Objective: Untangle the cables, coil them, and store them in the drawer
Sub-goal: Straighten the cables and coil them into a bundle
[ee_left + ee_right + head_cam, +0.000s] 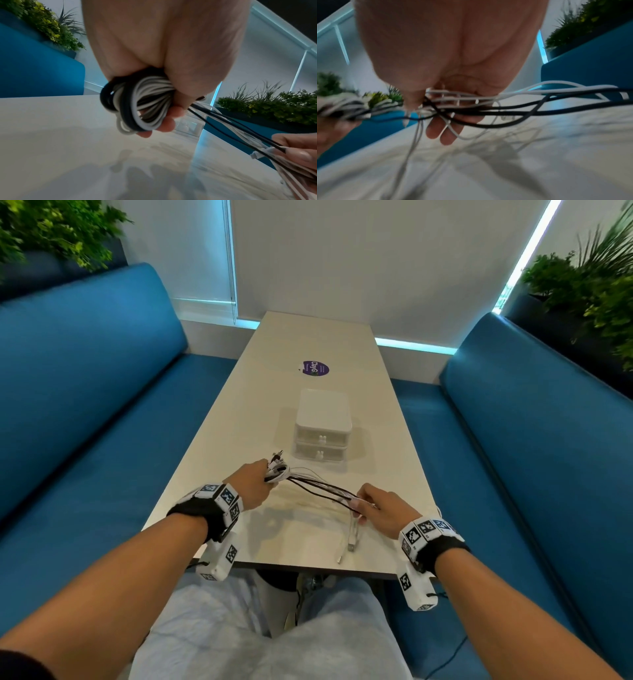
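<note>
Curled tight in the left wrist view, the left hand (164, 56) grips a coil (137, 106) of black and white cables, its fingertips (167, 123) wrapping under the loops. From that coil several loose strands (322, 489) run across to the right hand (380, 508), whose thumb and fingers pinch them above the table (239, 405); in the right wrist view the strands cross between its fingers (447, 129) in a muddle, and that view is blurred.

One risk, judging by the crossings, is that winding on now would pull a snarl into the coil. Another is that the packed loops spring free if the left grip eases, since nothing binds them.

White ends (351, 537) hang below the right fingers and lie close to the table's near edge; a tug could drag them off toward the lap.

Beyond the left fingertips stands the drawer unit (322, 428), both drawers closed, close enough that a swing of the coil could knock it. Open tabletop lies beneath and between the hands, with more past the unit.
</note>
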A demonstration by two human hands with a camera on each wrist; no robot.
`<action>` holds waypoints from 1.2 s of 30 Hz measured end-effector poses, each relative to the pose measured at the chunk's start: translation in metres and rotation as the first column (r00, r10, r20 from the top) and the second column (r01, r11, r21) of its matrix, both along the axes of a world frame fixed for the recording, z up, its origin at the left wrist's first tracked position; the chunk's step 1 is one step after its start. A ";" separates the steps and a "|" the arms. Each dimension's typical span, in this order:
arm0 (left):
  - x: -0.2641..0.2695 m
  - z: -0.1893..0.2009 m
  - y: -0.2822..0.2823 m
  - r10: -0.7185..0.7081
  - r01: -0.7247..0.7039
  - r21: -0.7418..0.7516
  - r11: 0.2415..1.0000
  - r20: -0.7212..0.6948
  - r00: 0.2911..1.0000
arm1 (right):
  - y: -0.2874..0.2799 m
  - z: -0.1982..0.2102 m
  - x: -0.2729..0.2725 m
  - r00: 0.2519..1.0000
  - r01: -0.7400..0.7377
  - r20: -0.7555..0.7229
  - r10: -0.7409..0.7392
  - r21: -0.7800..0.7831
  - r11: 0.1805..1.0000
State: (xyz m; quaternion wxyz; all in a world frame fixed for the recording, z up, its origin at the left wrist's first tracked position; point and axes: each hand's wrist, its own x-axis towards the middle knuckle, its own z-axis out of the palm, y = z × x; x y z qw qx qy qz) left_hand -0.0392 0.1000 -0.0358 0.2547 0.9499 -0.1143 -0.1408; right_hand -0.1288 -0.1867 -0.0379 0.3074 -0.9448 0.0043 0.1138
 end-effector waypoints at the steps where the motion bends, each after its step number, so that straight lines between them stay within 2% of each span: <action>1: 0.001 0.000 0.001 -0.002 0.002 0.014 1.000 0.001 1.000 | 0.000 0.000 0.000 1.000 0.004 -0.010 -0.004 0.001 1.000; 7: 0.002 0.002 0.001 -0.001 -0.001 0.068 0.998 0.035 0.999 | -0.002 0.003 0.006 0.992 0.110 -0.063 -0.108 0.032 0.993; 12: 0.004 0.010 -0.003 -0.009 0.008 0.036 0.999 0.024 1.000 | -0.001 0.002 0.010 0.996 0.093 0.012 -0.093 -0.242 0.966; 16: 0.007 0.016 0.001 0.001 -0.002 0.024 1.000 0.065 0.998 | -0.014 0.007 0.005 0.994 0.070 -0.032 -0.108 -0.578 0.813; 18: 0.009 0.018 0.005 0.002 -0.004 0.035 0.999 0.071 0.997 | -0.023 0.010 0.002 0.992 0.036 -0.069 -0.107 -0.655 0.755; 24: 0.009 0.019 0.004 0.009 -0.012 0.033 0.999 0.087 0.996 | -0.039 0.007 0.002 0.997 0.029 -0.018 -0.077 -0.823 0.567; 26: 0.008 0.019 0.003 0.020 -0.022 0.027 0.999 0.093 0.996 | -0.040 0.005 0.003 0.999 0.044 0.017 -0.051 -0.800 0.599; 30: 0.004 0.019 -0.004 -0.015 0.014 0.003 1.000 0.098 0.995 | -0.019 0.008 0.007 0.974 0.071 0.203 0.098 -0.691 0.719; 34: -0.001 0.023 -0.014 -0.066 0.069 -0.029 0.997 0.100 0.993 | 0.016 0.017 0.013 0.925 -0.112 0.215 0.314 -0.634 0.765; 36: -0.003 0.027 -0.017 -0.090 0.094 -0.047 0.994 0.093 0.992 | 0.033 0.021 0.018 0.914 -0.191 0.185 0.361 -0.589 0.785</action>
